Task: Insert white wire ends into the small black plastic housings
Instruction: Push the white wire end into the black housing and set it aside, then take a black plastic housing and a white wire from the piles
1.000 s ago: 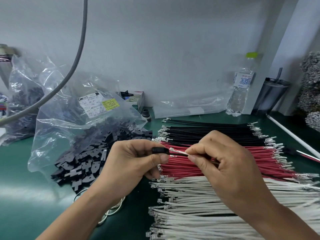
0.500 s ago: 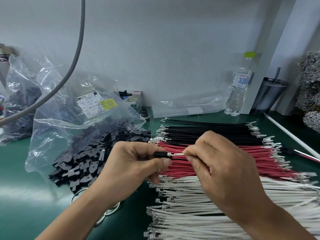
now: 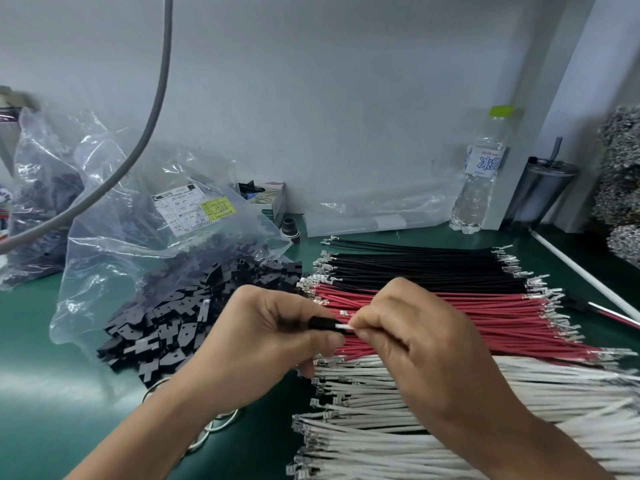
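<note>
Landmark for all entries: the red wires (image 3: 467, 313), a flat band of matte, thin strands with bright metal terminals at both ends.

1. White wires (image 3: 485, 427): nearest you, just in front of the red band; pale, slightly dull sheaths, crimped metal tips pointing left.
2. Your left hand (image 3: 263, 344): at the red band's left end, thumb and curled fingers pinching a small black plastic housing (image 3: 320, 322), blocky and smooth.
3. Your right hand (image 3: 415, 344): over the red band's near edge, fingertips pressed together on a white wire end (image 3: 344, 327), which meets the housing's open side.
4. Loose housings (image 3: 166, 327): left of the red band, a heap of flat, angular black pieces spilling from a crinkled clear plastic bag (image 3: 138, 244) with a printed label.
5. Black wires (image 3: 415, 265): directly behind the red band, same cut.
6. Water bottle (image 3: 479, 181): beyond the red band, far right, clear ribbed plastic, green cap.
</note>
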Motion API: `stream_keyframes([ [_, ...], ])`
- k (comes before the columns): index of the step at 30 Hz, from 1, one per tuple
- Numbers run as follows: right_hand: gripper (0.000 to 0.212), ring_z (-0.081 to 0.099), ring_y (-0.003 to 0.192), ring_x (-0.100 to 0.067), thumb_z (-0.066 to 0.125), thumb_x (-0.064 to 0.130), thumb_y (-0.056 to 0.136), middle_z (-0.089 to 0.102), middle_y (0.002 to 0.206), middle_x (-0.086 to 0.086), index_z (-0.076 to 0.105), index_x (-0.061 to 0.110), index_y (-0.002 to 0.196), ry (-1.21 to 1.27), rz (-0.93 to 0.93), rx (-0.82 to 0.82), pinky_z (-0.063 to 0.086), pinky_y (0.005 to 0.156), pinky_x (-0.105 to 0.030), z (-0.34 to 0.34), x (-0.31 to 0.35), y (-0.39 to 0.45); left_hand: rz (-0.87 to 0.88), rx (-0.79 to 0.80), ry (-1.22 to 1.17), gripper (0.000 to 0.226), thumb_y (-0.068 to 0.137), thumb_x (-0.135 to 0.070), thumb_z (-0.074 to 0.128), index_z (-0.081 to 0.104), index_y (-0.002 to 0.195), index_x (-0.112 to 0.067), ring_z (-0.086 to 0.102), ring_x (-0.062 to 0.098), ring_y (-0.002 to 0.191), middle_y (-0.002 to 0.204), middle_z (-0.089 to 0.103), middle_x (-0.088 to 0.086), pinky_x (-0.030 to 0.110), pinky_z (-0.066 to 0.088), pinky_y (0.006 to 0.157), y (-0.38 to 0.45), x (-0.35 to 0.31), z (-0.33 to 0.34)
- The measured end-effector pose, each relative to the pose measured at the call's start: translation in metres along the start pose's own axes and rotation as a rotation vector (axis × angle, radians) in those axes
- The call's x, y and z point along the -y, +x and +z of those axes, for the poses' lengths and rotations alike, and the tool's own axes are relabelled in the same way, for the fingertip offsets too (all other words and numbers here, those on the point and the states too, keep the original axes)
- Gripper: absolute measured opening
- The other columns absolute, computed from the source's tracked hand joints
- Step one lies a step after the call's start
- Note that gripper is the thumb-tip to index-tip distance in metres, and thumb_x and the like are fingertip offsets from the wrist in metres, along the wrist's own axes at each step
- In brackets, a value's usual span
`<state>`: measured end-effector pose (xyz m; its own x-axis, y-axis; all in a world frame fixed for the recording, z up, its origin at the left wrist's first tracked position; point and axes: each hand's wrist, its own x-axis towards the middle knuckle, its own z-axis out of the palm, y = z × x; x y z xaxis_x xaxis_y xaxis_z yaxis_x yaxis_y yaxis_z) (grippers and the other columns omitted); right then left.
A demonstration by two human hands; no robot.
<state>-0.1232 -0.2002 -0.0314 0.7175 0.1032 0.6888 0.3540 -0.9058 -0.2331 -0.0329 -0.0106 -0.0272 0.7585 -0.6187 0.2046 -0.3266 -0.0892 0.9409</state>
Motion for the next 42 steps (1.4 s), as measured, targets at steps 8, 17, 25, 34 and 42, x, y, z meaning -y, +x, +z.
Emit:
stream_keyframes([
  [8, 0.015, 0.058, 0.078, -0.005, 0.063, 0.039, 0.093, 0.055, 0.083, 0.018, 0.070, 0.027, 0.087, 0.105, 0.111, 0.015, 0.043, 0.065, -0.015, -0.007, -0.009, -0.001, 0.007, -0.016, -0.022, 0.016, 0.074, -0.027, 0.085, 0.083, 0.088, -0.021, 0.070, 0.021, 0.052, 0.072, 0.077, 0.011, 0.023, 0.055, 0.051, 0.001, 0.000, 0.000],
  [17, 0.021, 0.053, 0.071, -0.005, 0.061, 0.034, 0.095, 0.054, 0.081, 0.013, 0.069, 0.019, 0.082, 0.041, -0.018, -0.017, 0.044, 0.064, -0.021, -0.003, -0.005, 0.001, 0.051, 0.016, -0.030, 0.014, 0.074, -0.021, 0.084, 0.083, 0.087, -0.017, 0.070, 0.019, 0.051, 0.066, 0.076, 0.007, 0.019, 0.052, 0.050, 0.000, -0.002, 0.000],
  [25, 0.031, 0.057, 0.093, -0.006, 0.055, 0.039, 0.098, 0.062, 0.102, 0.013, 0.070, 0.022, 0.120, -0.135, 0.055, -0.034, 0.048, 0.076, -0.026, -0.028, -0.014, 0.012, 0.172, -0.316, -0.258, 0.026, 0.064, -0.024, 0.083, 0.084, 0.089, -0.015, 0.067, 0.022, 0.051, 0.075, 0.076, 0.016, 0.025, 0.058, 0.054, 0.000, -0.014, -0.009],
  [34, 0.017, 0.050, 0.071, -0.009, 0.050, 0.037, 0.102, 0.058, 0.080, 0.011, 0.067, 0.035, 0.105, -0.407, 0.109, -0.336, 0.041, 0.062, -0.033, -0.143, -0.045, 0.032, 0.139, -0.458, 0.116, 0.028, 0.077, -0.027, 0.084, 0.079, 0.098, -0.045, 0.076, 0.005, 0.078, 0.088, 0.080, -0.014, 0.010, 0.056, 0.068, 0.011, 0.017, -0.024],
  [42, 0.054, 0.061, 0.074, -0.017, 0.071, 0.010, 0.082, 0.063, 0.084, 0.011, 0.049, 0.060, 0.081, -0.690, 0.691, 0.172, 0.055, 0.067, -0.045, -0.187, -0.227, -0.125, 0.159, -0.423, 0.767, 0.025, 0.077, -0.033, 0.086, 0.072, 0.083, -0.053, 0.065, -0.003, 0.070, 0.095, 0.066, -0.032, 0.031, 0.056, 0.059, 0.016, 0.036, -0.035],
])
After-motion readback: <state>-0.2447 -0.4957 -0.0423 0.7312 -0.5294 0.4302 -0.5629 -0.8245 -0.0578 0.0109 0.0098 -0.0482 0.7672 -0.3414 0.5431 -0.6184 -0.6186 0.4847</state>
